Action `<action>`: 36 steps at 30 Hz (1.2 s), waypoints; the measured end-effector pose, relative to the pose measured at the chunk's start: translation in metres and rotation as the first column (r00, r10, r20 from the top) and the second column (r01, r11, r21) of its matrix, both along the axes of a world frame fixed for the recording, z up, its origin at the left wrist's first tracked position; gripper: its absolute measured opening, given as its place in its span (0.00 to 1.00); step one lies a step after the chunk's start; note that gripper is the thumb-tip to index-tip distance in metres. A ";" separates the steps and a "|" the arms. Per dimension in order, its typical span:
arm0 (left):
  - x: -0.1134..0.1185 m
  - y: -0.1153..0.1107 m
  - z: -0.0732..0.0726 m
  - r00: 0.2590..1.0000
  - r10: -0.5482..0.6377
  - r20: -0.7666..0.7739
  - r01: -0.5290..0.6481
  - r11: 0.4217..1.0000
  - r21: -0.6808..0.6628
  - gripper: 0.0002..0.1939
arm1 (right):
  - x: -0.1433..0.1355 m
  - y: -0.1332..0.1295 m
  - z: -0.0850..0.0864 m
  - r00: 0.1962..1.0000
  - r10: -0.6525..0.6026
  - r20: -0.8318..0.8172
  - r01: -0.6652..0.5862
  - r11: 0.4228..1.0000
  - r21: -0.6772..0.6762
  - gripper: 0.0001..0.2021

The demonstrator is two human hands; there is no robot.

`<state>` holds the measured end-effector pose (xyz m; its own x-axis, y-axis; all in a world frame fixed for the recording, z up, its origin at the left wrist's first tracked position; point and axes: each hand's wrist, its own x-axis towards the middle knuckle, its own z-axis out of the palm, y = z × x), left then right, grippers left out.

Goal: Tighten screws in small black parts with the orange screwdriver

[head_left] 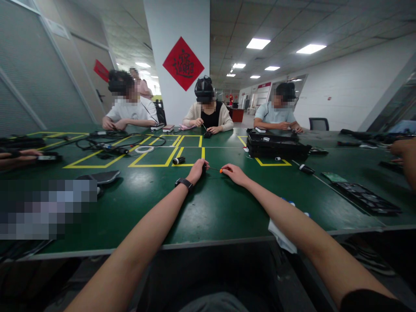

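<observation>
In the head view, over the green tabletop, my left hand [196, 171] is closed around a small black object [204, 167], mostly hidden by the fingers. My right hand [235, 174] pinches a thin screwdriver [221, 170] at its orange end. Its slim dark shaft runs left towards the black object; whether the tip touches it is too small to tell. A dark watch is on my left wrist. Just left of my left hand, a short black cylinder with a pale end [178, 160] lies on the table.
Yellow tape [152, 165] marks rectangles on the table [224, 216]. Black cables [112, 146] and a white ring [144, 149] lie left. Stacked black units [276, 145], a black-and-white cylinder [306, 169] and an open circuit-board unit [365, 197] are right. Several people sit around the table.
</observation>
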<state>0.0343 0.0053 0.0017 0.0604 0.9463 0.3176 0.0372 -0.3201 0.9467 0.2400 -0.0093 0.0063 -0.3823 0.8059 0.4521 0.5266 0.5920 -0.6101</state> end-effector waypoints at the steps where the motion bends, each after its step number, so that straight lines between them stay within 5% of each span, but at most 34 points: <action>1: 0.000 -0.001 0.001 1.000 0.007 -0.002 -0.007 1.000 -0.009 0.22 | 0.000 0.000 0.000 1.000 -0.011 0.025 0.011 1.000 0.012 0.10; 36: -0.003 0.001 -0.001 0.999 0.002 0.039 -0.001 1.000 -0.011 0.22 | -0.008 -0.005 0.000 0.991 -0.046 0.124 0.030 0.991 0.128 0.14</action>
